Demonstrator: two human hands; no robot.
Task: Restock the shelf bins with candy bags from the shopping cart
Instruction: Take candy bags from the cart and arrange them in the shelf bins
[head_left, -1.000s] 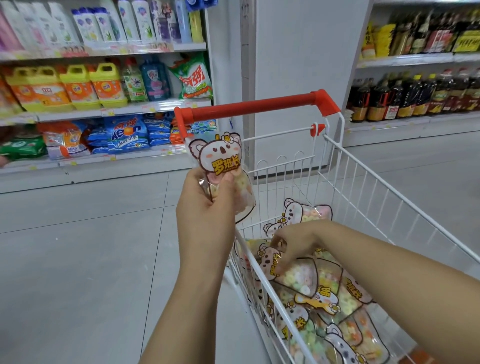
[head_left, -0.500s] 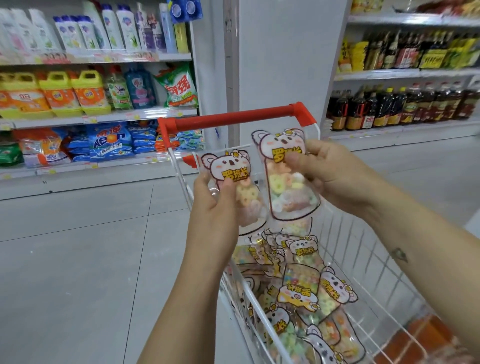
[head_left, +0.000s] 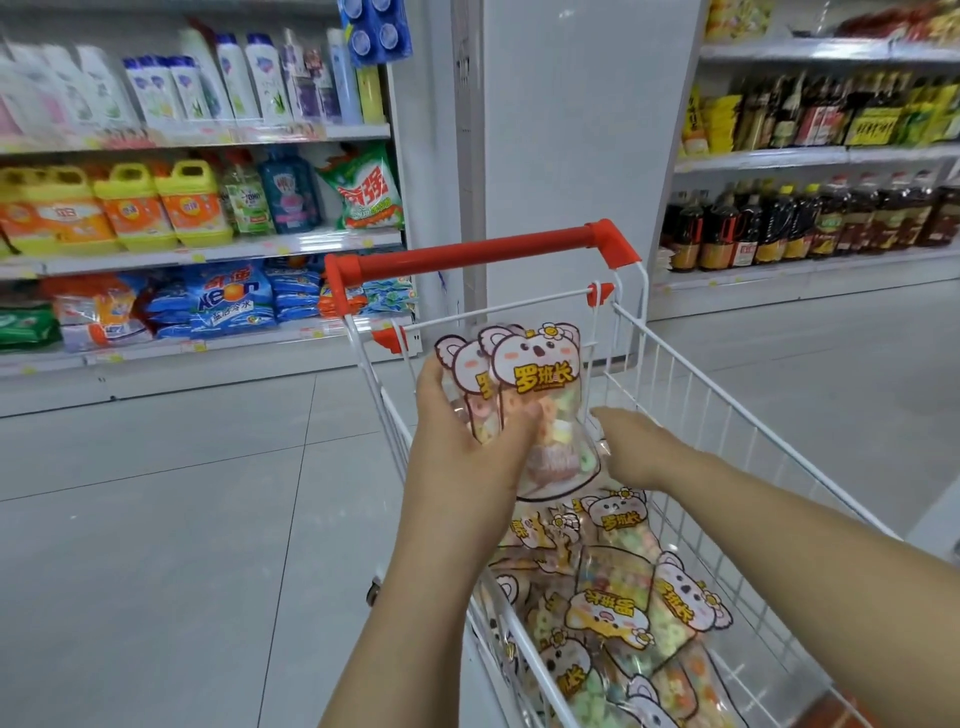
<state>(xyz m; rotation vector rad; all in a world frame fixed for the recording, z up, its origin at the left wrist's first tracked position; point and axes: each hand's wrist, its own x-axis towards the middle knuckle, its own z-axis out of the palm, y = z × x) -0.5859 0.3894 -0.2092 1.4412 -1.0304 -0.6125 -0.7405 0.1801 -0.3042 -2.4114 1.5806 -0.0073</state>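
The task is at an early stage, judging by how much stock remains unloaded. The left hand (head_left: 467, 441) is curled around a small stack of clear plastic candy bags (head_left: 535, 379) with pink koala-face tops and yellow lettering, at least two of them overlapping, held upright above the near end of the white wire shopping cart (head_left: 727, 400), just below its red plastic handle bar (head_left: 483, 254). The right hand (head_left: 631, 447) is just beside the stack on its right. Its fingers are stretched out and hold nothing, and it is stretched out over the basket. Below both hands lies a heap of the same koala-topped candy bags (head_left: 623, 597), covering much of the cart's floor, so most of the load is yet to be moved. No candy bin shows in this view. What can be seen are a shelf of yellow detergent jugs (head_left: 156, 208) on the left and a shelf of dark sauce bottles (head_left: 779, 223) on the right, both well apart from the cart. Nothing here shows any bag placed on a shelf yet, so gathering a handful looks like the step in hand, with carrying and binning still ahead.
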